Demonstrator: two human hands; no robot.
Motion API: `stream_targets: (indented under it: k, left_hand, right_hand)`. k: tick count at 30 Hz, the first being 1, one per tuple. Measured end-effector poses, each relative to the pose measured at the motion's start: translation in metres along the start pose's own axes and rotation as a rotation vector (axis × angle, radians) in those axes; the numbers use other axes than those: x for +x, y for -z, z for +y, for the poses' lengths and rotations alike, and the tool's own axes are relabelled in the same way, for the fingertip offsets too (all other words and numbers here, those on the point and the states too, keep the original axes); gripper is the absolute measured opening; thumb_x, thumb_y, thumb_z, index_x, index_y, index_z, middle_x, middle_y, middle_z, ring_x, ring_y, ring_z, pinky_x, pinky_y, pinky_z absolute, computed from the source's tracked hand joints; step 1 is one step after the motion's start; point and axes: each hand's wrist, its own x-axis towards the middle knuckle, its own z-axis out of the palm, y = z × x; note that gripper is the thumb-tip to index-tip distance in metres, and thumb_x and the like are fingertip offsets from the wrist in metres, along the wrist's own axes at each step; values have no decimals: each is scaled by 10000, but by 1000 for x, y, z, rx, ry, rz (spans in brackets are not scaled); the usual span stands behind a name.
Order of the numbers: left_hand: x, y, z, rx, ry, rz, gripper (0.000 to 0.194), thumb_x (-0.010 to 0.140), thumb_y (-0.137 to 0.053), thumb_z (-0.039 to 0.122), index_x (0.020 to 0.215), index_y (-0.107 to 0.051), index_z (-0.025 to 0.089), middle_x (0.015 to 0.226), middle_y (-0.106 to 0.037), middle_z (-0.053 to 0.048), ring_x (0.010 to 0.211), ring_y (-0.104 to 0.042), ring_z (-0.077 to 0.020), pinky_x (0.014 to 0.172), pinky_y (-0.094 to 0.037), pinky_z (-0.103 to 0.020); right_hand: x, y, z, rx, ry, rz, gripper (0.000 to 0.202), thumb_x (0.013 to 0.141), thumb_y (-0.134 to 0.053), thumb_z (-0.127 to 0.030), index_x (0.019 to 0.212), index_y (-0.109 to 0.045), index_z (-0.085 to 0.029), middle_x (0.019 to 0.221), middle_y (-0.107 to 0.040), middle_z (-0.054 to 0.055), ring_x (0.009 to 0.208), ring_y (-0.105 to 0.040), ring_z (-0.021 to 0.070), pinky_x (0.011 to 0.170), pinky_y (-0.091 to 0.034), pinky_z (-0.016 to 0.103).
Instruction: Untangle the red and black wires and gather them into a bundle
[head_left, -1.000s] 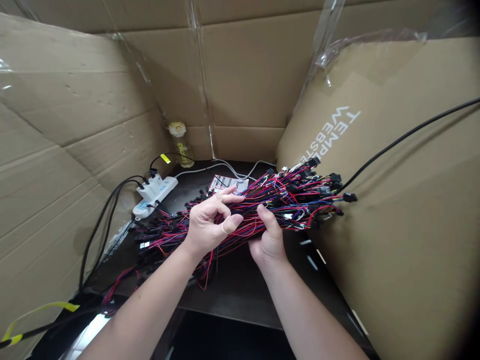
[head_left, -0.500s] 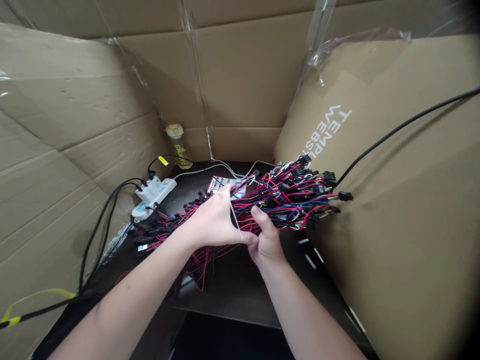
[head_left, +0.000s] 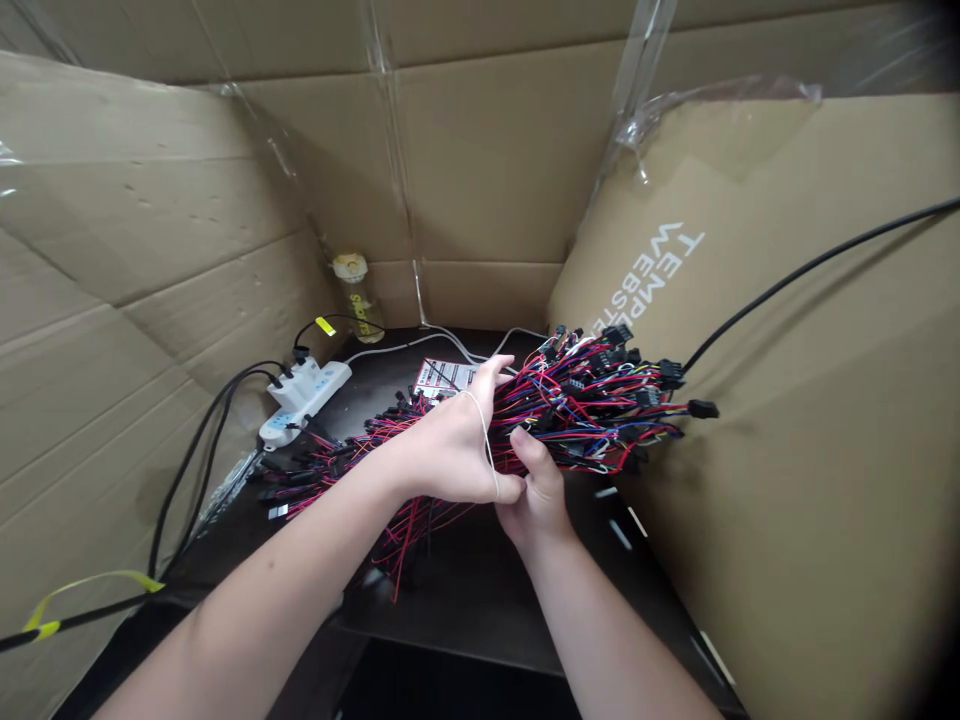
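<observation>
A thick bundle of red, blue and black wires (head_left: 592, 405) with black connectors at both ends is held above a dark table (head_left: 465, 590). My right hand (head_left: 536, 490) grips the bundle from below at its middle. My left hand (head_left: 457, 445) lies over the bundle just left of it, with a thin white rubber band (head_left: 486, 445) stretched across its back from fingers to thumb. The bundle's left end (head_left: 315, 470) trails down to the table.
Cardboard walls (head_left: 787, 400) close in on the left, back and right. A white power strip (head_left: 304, 398) with black cables, a yellow-capped bottle (head_left: 356, 290) and a printed card (head_left: 442, 377) sit at the back. A black cable (head_left: 810, 270) crosses the right wall.
My left hand turned palm down over the bundle and the rubber band, earlier around one finger, is now stretched across the hand's back. The bundle shifted slightly.
</observation>
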Motion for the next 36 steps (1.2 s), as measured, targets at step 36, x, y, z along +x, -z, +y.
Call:
stream_targets:
  k: [36]
  left_hand:
    - [35,-8,-5,358,357,88,973,682,-713,395,1544,-305,201,1035,-763,-122,961,-742,-421,780,-564,-480]
  right_hand:
    - [36,23,-24,-430,-2,-239,579,725,-899,-418,1233,-705,-221,1219,-761,47,1237,-667,255,1226,-390,487]
